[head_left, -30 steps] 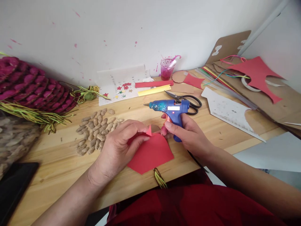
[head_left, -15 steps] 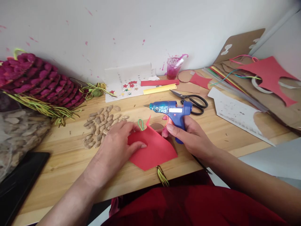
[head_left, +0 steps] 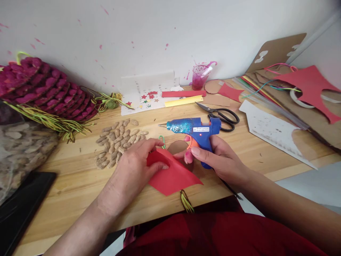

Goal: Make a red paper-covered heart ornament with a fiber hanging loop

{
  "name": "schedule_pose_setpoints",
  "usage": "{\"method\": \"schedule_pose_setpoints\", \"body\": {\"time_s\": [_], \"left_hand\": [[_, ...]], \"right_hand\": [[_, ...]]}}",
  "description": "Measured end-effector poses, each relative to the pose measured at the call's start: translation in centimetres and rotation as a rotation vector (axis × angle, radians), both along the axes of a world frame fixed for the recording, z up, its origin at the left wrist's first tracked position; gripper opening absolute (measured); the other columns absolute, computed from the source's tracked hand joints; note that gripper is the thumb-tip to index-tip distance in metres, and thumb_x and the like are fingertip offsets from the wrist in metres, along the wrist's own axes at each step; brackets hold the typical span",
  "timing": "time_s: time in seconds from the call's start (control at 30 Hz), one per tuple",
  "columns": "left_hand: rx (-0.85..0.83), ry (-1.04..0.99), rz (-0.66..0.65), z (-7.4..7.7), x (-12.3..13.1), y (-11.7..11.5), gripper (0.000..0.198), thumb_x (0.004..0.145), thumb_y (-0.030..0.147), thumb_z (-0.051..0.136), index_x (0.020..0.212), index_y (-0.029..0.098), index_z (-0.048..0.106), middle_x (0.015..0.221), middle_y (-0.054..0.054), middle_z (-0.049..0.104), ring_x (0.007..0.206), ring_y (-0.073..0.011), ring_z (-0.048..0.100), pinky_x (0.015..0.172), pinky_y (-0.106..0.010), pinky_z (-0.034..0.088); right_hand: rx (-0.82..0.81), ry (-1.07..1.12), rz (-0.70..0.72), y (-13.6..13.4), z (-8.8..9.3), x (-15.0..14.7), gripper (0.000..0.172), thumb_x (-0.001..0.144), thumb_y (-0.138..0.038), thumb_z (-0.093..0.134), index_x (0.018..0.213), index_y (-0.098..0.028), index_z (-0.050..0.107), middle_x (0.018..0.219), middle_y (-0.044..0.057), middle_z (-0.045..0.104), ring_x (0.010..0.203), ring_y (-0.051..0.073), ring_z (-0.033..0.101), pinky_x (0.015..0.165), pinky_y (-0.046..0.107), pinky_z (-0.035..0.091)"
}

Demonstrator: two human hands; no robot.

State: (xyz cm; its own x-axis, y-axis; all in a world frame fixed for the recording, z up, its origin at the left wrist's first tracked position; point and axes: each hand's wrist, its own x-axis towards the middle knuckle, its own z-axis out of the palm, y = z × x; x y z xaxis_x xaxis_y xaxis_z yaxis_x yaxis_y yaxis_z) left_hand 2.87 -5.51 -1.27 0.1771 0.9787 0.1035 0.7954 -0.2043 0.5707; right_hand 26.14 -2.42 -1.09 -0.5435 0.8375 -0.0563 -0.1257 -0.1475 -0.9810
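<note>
My left hand (head_left: 135, 160) pinches the left side of a red sheet of paper (head_left: 173, 174), thumb on top and fingers partly hidden behind it. The sheet is bent and tilted over the table's front. In my right hand (head_left: 213, 153) is a blue hot glue gun (head_left: 204, 131) with an orange trigger, its metal nozzle pointing left above the paper; a small red light shows on its side. Behind the paper lies a brown cardboard disc (head_left: 178, 146), partly covered. A green cord loop (head_left: 162, 139) sticks out beyond the left fingertips, and a yellow-green tassel (head_left: 186, 202) hangs below the paper.
Peanuts (head_left: 117, 142) lie left of centre, near a bag of peanuts (head_left: 23, 153) and a magenta layered craft piece (head_left: 45, 90). Black scissors (head_left: 221, 116) rest behind the glue gun. A pink-stained cup (head_left: 199, 77) stands by the wall. Cardboard and red paper scraps (head_left: 310, 85) fill the right.
The glue gun has come slightly lower, its nozzle shifted left. The red paper's upper edge has folded down, uncovering more of the cardboard disc.
</note>
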Motion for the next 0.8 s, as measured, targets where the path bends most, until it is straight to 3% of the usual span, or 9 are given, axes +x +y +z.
{"method": "schedule_pose_setpoints", "body": {"time_s": [0.13,0.33,0.53,0.8], "left_hand": [[0.023,-0.072,-0.092,-0.6,0.0,0.0,0.039,0.085,0.014,0.064,0.121,0.03,0.066,0.106,-0.002,0.068,0.097,-0.0181,0.065,0.084,-0.032,0.051],[0.114,-0.148,-0.12,-1.1,-0.1,0.1,0.021,0.083,0.01,0.064,0.094,0.025,0.075,0.097,-0.003,0.063,0.089,-0.0152,0.062,0.075,-0.027,0.049],[0.161,-0.106,-0.095,-0.7,-0.1,-0.2,0.023,0.084,0.007,0.059,0.082,0.025,0.074,0.09,-0.001,0.061,0.078,-0.0117,0.06,0.065,-0.024,0.044],[0.138,-0.063,-0.076,-0.9,-0.3,-0.4,0.026,0.085,0.008,0.056,0.082,0.027,0.074,0.093,-0.001,0.061,0.081,-0.013,0.059,0.067,-0.026,0.045]], "right_hand": [[-0.005,-0.06,0.075,-0.2,0.1,0.1,0.017,0.095,-0.032,0.061,0.086,-0.018,0.06,0.083,0.004,0.068,0.098,0.022,0.07,0.091,0.036,0.053],[0.021,-0.139,0.129,-0.3,0.0,0.2,0.017,0.095,-0.032,0.06,0.086,-0.019,0.064,0.089,0.005,0.071,0.101,0.022,0.07,0.088,0.034,0.054],[0.024,-0.142,0.027,-0.1,-0.3,0.0,0.015,0.095,-0.029,0.061,0.084,-0.019,0.062,0.084,0.003,0.069,0.096,0.021,0.072,0.088,0.034,0.055],[0.035,-0.279,-0.059,-0.9,0.6,1.0,0.016,0.093,-0.036,0.063,0.092,-0.02,0.061,0.085,0.005,0.072,0.085,0.022,0.072,0.077,0.034,0.057]]}}
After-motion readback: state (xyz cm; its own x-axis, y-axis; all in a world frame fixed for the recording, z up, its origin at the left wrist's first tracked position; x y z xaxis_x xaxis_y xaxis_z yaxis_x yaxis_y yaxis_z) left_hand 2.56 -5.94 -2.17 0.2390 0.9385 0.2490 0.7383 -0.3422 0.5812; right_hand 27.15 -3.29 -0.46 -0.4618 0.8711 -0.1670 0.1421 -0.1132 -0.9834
